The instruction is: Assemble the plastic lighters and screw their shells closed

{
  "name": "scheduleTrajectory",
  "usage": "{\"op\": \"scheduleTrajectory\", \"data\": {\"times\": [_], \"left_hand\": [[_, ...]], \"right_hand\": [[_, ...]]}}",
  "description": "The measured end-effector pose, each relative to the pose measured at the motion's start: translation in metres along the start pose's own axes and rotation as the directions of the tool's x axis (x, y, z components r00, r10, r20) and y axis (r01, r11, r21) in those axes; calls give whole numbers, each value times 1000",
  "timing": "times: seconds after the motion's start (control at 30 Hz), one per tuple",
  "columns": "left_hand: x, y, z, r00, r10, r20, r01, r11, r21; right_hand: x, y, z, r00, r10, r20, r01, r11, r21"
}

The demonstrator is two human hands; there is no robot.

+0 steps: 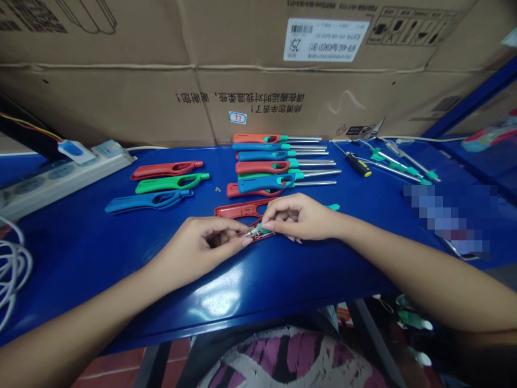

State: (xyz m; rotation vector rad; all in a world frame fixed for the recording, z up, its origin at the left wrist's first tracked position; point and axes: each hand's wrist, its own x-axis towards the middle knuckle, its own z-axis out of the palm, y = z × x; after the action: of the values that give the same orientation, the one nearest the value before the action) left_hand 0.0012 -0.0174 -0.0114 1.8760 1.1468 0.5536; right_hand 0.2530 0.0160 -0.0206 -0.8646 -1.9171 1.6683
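My left hand (212, 242) pinches a small metal and white part (252, 231) between thumb and fingers, near the table's middle. My right hand (297, 218) is closed at the other side of this part, its fingertips on a small teal piece (265, 228). Under and between both hands lies a red lighter shell half, partly hidden. Another open red shell half (232, 209) lies just beyond them. Farther back, several assembled lighters (258, 167) in orange, blue, red and green lie in a column, their metal tubes pointing right.
Red, green and blue handle shells (172, 184) lie at the left, beside a power strip (64, 175) and a white cable (14, 269). A black and yellow screwdriver (358, 165) and loose metal tubes (398, 164) rest at the back right. Cardboard (141, 102) stands behind the blue table (161, 318).
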Motion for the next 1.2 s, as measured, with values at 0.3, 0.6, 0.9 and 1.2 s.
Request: {"op": "scheduleTrajectory", "data": {"times": [0.3, 0.6, 0.9, 1.2], "left_hand": [[0, -3, 0, 1000, -3, -8, 3, 1000, 19], [1, 2, 0, 1000, 6, 10, -6, 1000, -25], [0, 3, 0, 1000, 7, 5, -6, 999, -40], [0, 3, -1, 1000, 11, -1, -11, 999, -47]], "right_hand": [[1, 1, -1, 1000, 7, 5, -7, 1000, 2], [0, 1, 0, 1000, 28, -5, -28, 999, -15], [0, 1, 1, 1000, 19, -8, -19, 1000, 1], [0, 1, 0, 1000, 27, -9, -27, 1000, 11]]}}
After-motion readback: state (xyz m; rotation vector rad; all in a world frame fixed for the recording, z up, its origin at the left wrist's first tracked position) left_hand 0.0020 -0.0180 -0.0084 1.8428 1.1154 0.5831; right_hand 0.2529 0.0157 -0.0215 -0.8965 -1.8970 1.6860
